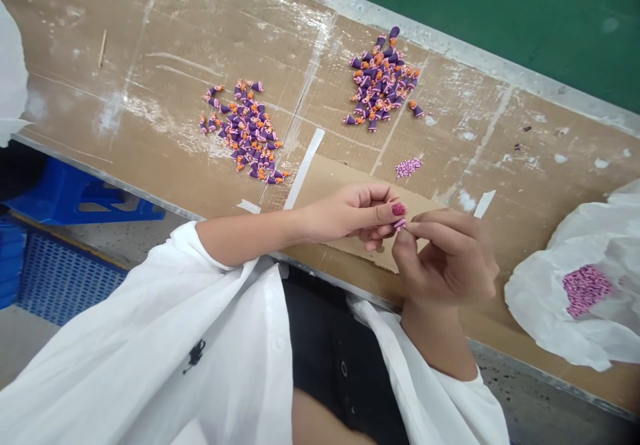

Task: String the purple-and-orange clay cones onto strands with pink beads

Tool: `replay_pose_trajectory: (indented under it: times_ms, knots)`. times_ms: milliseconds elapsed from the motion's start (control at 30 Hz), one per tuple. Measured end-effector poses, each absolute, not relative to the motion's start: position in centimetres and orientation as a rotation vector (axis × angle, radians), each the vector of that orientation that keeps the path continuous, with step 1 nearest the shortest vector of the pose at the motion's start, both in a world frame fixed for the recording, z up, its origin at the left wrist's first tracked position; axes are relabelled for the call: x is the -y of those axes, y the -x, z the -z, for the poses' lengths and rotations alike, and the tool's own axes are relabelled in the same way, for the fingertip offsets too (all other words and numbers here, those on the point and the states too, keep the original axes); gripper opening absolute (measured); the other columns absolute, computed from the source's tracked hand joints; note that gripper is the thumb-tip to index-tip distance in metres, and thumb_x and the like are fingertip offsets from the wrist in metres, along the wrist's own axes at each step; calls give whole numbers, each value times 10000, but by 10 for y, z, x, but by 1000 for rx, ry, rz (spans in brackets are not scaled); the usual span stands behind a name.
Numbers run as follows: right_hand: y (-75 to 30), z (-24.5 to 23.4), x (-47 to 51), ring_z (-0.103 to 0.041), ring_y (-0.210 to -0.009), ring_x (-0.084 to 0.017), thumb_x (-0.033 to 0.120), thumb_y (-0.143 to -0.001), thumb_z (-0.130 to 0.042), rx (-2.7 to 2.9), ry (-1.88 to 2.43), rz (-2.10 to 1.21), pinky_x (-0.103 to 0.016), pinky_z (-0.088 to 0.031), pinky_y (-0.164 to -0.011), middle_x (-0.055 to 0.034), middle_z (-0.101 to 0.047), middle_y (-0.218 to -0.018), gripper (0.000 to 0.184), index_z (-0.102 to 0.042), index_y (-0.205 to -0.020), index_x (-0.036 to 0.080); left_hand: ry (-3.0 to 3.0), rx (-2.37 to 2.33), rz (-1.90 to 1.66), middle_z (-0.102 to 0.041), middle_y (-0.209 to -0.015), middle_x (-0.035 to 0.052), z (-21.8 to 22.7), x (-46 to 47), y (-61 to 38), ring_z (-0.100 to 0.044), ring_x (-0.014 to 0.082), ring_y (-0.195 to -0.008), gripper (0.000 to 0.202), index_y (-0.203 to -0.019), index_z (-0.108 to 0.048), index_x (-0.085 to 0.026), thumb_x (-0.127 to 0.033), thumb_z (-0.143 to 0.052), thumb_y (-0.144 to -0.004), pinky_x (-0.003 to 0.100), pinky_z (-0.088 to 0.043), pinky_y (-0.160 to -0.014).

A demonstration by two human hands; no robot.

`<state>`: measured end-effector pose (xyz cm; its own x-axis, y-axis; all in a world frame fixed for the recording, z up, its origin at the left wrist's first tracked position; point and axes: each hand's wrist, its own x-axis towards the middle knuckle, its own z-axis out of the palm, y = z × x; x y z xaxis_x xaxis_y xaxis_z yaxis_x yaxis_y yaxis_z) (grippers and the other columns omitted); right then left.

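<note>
My left hand (367,213) pinches a small purple-and-pink figurine piece (400,224) between thumb and fingers. Most of that piece is covered by the fingertips. From the right, my right hand (445,252) reaches in with thumb and forefinger pressed together at the same piece; whether a tiny bit sits between those fingertips cannot be made out. Both hands hover over a cardboard sheet (325,177) near the table's front edge. Just beyond them lies a little heap of tiny pink-purple pieces (408,167).
Two piles of small purple, pink and orange figurines, a left pile (250,132) and a farther pile (384,82), lie on the cardboard-covered table (200,25). White crumpled paper (535,292) at right holds more pink pieces (586,290). A thin stick (103,48) lies far left.
</note>
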<state>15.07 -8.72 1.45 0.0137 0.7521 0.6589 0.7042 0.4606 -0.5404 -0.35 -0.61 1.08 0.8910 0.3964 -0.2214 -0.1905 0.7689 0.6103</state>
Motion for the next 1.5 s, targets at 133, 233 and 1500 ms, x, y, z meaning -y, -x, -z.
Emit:
replay_pose_trajectory:
  times_ms: [133,233,1500]
  knots:
    - [-160,-8,90,-616,-603,-131,84,-824,-720,1593,1184,-111,-298,-548,-533,16,-632,-807,264,-658,-1012,257,-799,-311,-484,-576,-696,-58,-8,0,7,-588,65,-602,507,-869,-484,-195,-611,-772,-830,229,-516,-588]
    - [-163,-5,90,-612,-607,-135,85,-824,-714,1536,1207,-28,-295,-547,-522,13,-629,-807,243,-668,-993,254,-915,-333,-559,-587,-713,-55,-8,-4,8,-603,57,-588,511,-860,-480,-191,-625,-750,-841,226,-519,-601]
    - [-173,-2,83,-621,-589,-156,124,-816,-737,1573,1356,302,-328,-533,-556,5,-698,-743,168,-665,-865,268,-2420,-1610,230,-633,-1200,151,-15,-166,129,-565,297,-1173,278,-1108,-721,-185,-174,-527,-910,413,-428,-1045]
